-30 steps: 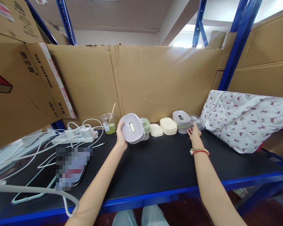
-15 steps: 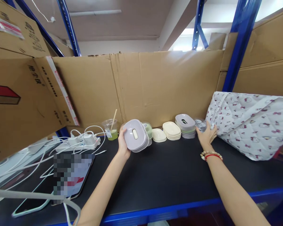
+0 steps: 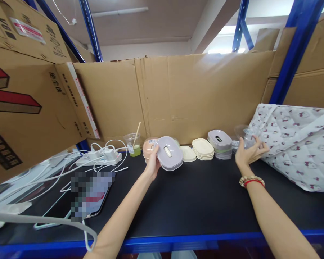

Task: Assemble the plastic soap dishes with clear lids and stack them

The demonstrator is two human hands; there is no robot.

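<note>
My left hand [image 3: 153, 163] grips a lilac lid [image 3: 169, 149] by its left side, above the table. The lid is a rounded square with a cream oval at its centre, and a second rim shows beneath it. Behind the hand a peach container [image 3: 149, 144] is partly covered. On the right, my right hand [image 3: 250, 153] has its fingers closed on a clear plastic bowl [image 3: 243, 133], raised off the table and tilted. More clear plastic [image 3: 235, 144] sits behind the hand. Left of that stands a stack of lilac and green lids [image 3: 219, 140], the top one with an oval hole.
Cream lids [image 3: 203, 148] are stacked beside a lower cream piece [image 3: 188, 154]. A cup of green drink [image 3: 135, 148] stands near a power strip [image 3: 108, 158] with tangled white cables. A patterned quilted bag [image 3: 299, 144] borders the right. A phone [image 3: 97, 198] lies front left; cardboard [image 3: 205, 93] walls the back.
My right hand has lifted a clear bowl up from beside the lilac stack. My left hand still holds the lilac lid, now uncovering the peach container. The view has turned slightly left.
</note>
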